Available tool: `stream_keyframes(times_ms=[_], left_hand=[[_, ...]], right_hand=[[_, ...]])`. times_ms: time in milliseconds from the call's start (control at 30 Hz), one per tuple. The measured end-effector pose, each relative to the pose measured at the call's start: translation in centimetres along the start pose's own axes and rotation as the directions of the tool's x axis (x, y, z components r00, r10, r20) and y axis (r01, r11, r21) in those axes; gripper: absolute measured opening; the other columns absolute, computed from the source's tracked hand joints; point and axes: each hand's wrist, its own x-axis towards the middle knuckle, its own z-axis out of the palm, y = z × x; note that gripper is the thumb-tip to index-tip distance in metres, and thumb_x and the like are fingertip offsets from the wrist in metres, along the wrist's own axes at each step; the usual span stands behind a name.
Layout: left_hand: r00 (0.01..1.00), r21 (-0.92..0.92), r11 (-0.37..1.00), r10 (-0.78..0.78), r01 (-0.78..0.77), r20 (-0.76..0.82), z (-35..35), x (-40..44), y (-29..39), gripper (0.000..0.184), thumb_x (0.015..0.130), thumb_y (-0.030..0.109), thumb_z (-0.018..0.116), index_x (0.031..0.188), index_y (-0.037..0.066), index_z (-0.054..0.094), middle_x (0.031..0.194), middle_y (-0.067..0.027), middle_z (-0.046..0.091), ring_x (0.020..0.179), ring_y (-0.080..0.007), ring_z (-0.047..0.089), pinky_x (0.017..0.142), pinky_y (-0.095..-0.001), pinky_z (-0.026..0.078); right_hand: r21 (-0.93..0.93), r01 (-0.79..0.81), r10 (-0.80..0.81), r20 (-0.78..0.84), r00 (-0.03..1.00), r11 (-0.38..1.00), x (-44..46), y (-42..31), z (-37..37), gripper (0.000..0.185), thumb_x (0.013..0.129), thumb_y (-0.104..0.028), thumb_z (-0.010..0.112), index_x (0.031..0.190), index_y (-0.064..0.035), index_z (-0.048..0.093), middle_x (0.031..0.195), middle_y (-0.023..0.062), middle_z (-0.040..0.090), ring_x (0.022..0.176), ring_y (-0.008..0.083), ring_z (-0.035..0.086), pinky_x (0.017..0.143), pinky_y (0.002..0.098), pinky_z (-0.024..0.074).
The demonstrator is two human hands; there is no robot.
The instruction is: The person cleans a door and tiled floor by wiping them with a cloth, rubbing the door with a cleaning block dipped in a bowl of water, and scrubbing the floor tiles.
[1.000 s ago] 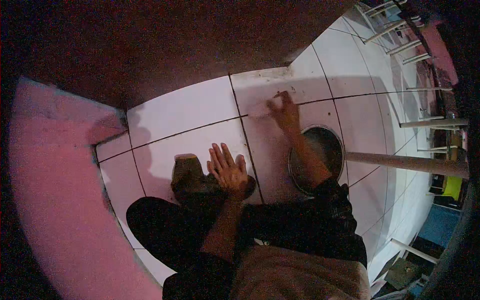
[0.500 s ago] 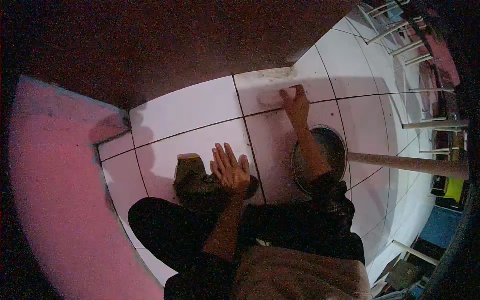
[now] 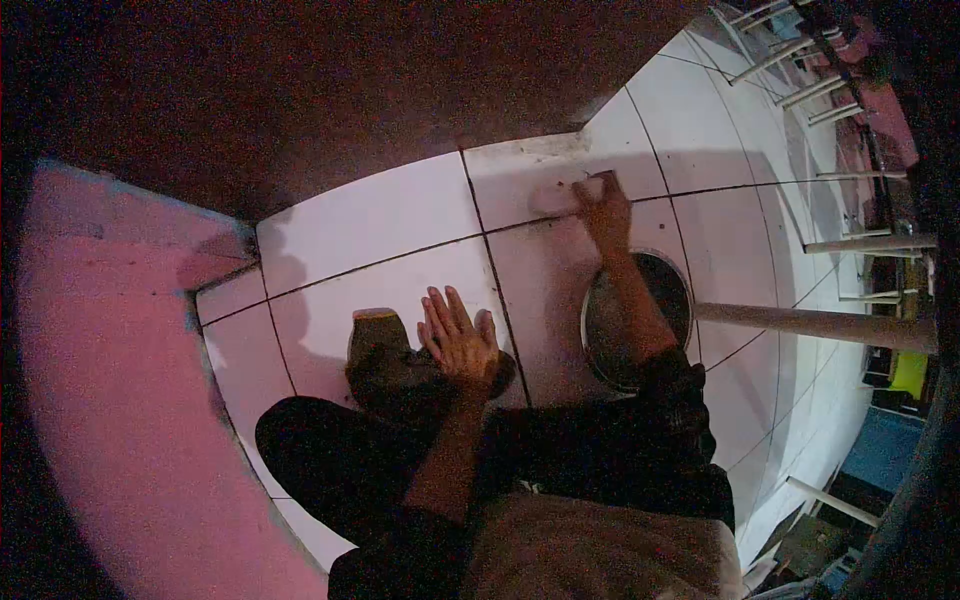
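My left hand (image 3: 460, 345) has its fingers stretched out, palm down, above the dark foot area and the white tiled floor (image 3: 380, 230). Nothing shows in it. Farther right, my right hand (image 3: 606, 215) is low over a tile, its fingers curled round something small and hard to make out. A faint wet-looking smear (image 3: 550, 198) lies on the tile just left of its fingers. The right forearm passes over a round dark container (image 3: 660, 290) with a light rim, standing on the floor.
A dark reddish surface (image 3: 350, 90) borders the tiles at the top, and a pink wall (image 3: 120, 350) stands at the left. A thick pale pole (image 3: 810, 322) reaches from the right edge to the container. White chair legs (image 3: 815, 92) stand at the upper right.
My right hand has moved right and slightly down across the tile, away from the smear. My left hand has stayed in nearly the same place.
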Motion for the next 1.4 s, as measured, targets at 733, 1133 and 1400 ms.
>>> stream_keyframes(times_ms=[733,1133,1400], left_hand=[[0.999,0.029,1.000,0.002,-0.001,-0.036,0.5,-0.1,-0.1,0.059,0.096,0.037,0.045,0.144,0.005,0.034,0.151,-0.0174,0.028,0.140,-0.0319,0.026,0.111,-0.0517,0.016],[0.996,0.042,0.999,0.036,-0.033,-0.081,0.6,-0.1,-0.2,0.059,0.096,0.037,0.045,0.143,0.002,0.036,0.150,-0.0193,0.029,0.139,-0.0327,0.027,0.110,-0.0519,0.018],[0.995,0.045,0.998,0.035,-0.031,-0.093,0.4,-0.1,-0.1,0.058,0.096,0.037,0.046,0.142,0.002,0.037,0.149,-0.0199,0.031,0.138,-0.0336,0.031,0.110,-0.0514,0.020]], right_hand=[[-0.162,0.024,-0.052,-0.166,0.985,0.986,4.0,4.9,-1.5,0.042,0.084,-0.034,0.069,0.109,-0.0045,0.053,0.070,0.0151,0.063,0.059,0.0262,0.065,0.055,0.0398,0.0501],[-0.097,-0.046,0.053,0.069,0.996,0.994,3.4,1.3,-0.9,0.040,0.081,-0.034,0.069,0.100,-0.0029,0.053,0.084,0.0231,0.064,0.076,0.0424,0.063,0.065,0.0480,0.0495],[-0.111,0.029,-0.026,0.022,0.999,0.993,3.2,0.0,-1.3,0.038,0.082,-0.032,0.068,0.103,-0.0045,0.053,0.079,0.0209,0.063,0.069,0.0400,0.062,0.062,0.0479,0.0483]])
